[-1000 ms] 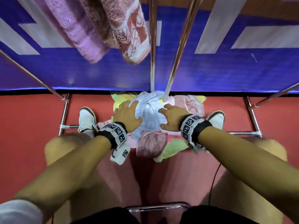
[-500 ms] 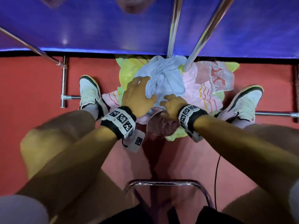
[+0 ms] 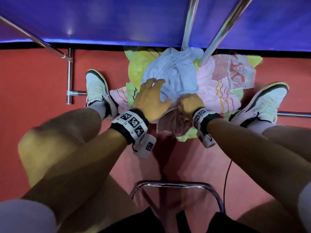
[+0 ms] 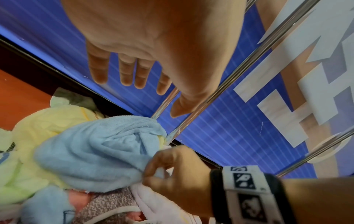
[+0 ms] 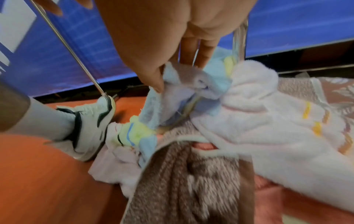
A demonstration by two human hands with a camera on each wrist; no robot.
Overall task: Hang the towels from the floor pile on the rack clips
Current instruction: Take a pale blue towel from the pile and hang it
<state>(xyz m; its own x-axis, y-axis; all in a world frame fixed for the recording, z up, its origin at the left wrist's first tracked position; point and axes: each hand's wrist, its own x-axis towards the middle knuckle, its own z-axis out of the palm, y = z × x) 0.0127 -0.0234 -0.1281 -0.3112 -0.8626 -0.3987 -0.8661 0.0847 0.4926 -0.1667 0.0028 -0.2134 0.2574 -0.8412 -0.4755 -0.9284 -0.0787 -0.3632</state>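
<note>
Your right hand point(image 3: 188, 104) pinches near edge of blue towel point(image 3: 171, 76) atop floor pile point(image 3: 218, 91), between your shoes. Left hand point(image 3: 151, 100) spread flat above it, holding nothing. Towel not yet lifted; pile remains; clips out of view.
</note>
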